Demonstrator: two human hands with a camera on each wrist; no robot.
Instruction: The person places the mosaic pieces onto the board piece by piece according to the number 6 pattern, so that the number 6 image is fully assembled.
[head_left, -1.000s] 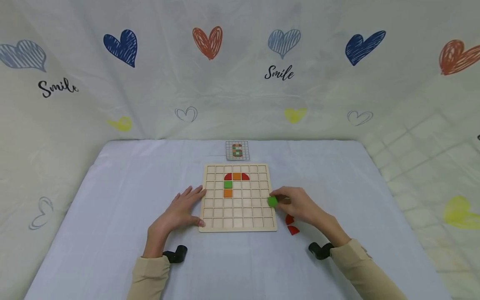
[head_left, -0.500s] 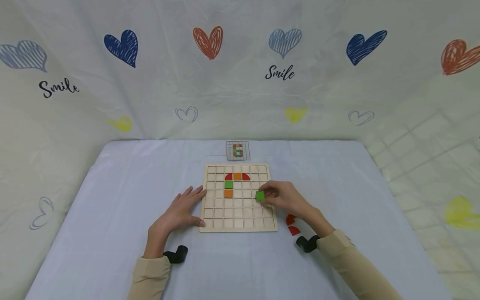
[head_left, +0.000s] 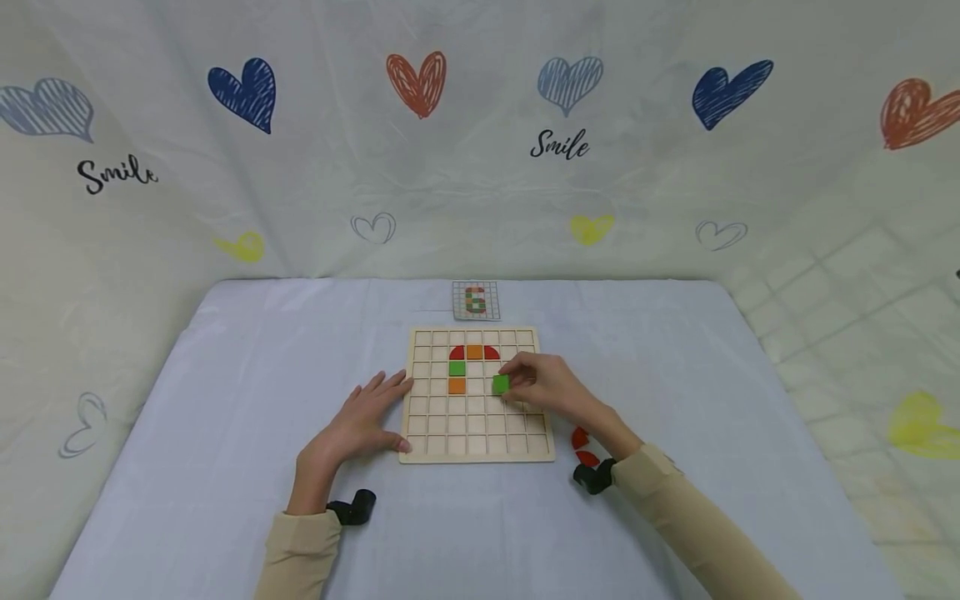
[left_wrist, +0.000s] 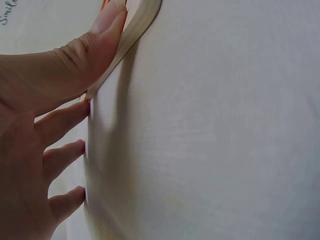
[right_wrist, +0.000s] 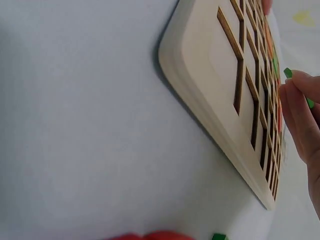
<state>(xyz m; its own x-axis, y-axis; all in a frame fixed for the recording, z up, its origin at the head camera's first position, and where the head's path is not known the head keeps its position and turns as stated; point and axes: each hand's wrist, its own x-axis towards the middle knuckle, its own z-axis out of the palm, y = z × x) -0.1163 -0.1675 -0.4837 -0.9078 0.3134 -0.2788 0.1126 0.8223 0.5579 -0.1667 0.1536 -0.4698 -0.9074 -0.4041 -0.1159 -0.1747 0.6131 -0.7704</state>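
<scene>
A square wooden grid board lies on the table. Near its top sit a red quarter-round tile, an orange square tile, another red quarter-round, a green square and an orange square. My right hand pinches a green square tile over the board, right of the orange square. In the right wrist view, a second bit of green shows between the fingers. My left hand rests spread along the board's left edge, its thumb on the front corner.
A small pattern card with a coloured figure lies behind the board. Red quarter-round tiles lie right of the board, under the right forearm. A green piece shows beside them in the right wrist view. A printed curtain hangs behind the table.
My right hand has carried the green tile leftward and slightly away from me, from the board's right edge to over its middle. The left hand and the board stay put.
</scene>
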